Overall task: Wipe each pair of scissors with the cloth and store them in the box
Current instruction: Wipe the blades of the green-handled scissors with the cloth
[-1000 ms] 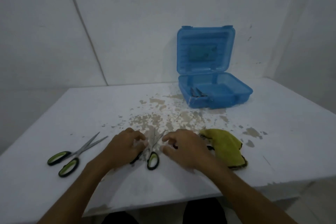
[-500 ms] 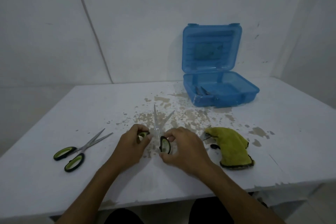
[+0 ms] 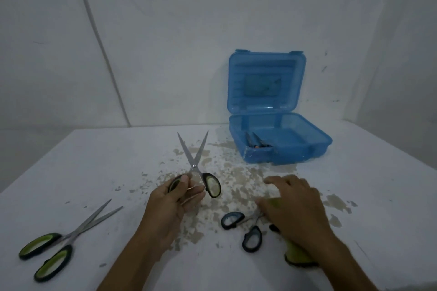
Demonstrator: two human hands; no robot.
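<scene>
My left hand (image 3: 176, 196) grips one green-and-black handle of a pair of scissors (image 3: 194, 160), lifted above the table with the blades spread and pointing up. My right hand (image 3: 293, 208) lies over the yellow cloth (image 3: 298, 256), fingers curled on its far end, where a bit of yellow shows under the thumb. A dark-handled pair of scissors (image 3: 241, 228) lies just left of that hand, blades hidden under hand and cloth. Another green-handled pair (image 3: 59, 243) lies at the table's front left. The blue box (image 3: 283, 156) stands open at the back right with scissors (image 3: 256, 142) inside.
The white table (image 3: 94, 160) has flaked, brown-patched paint across its middle. The box lid leans upright against the white wall behind. The table's front edge runs just below my forearms.
My left hand has lifted the scissors up and away from the table. My right hand has let go of them and moved right onto the cloth. The dark-handled pair has come into view.
</scene>
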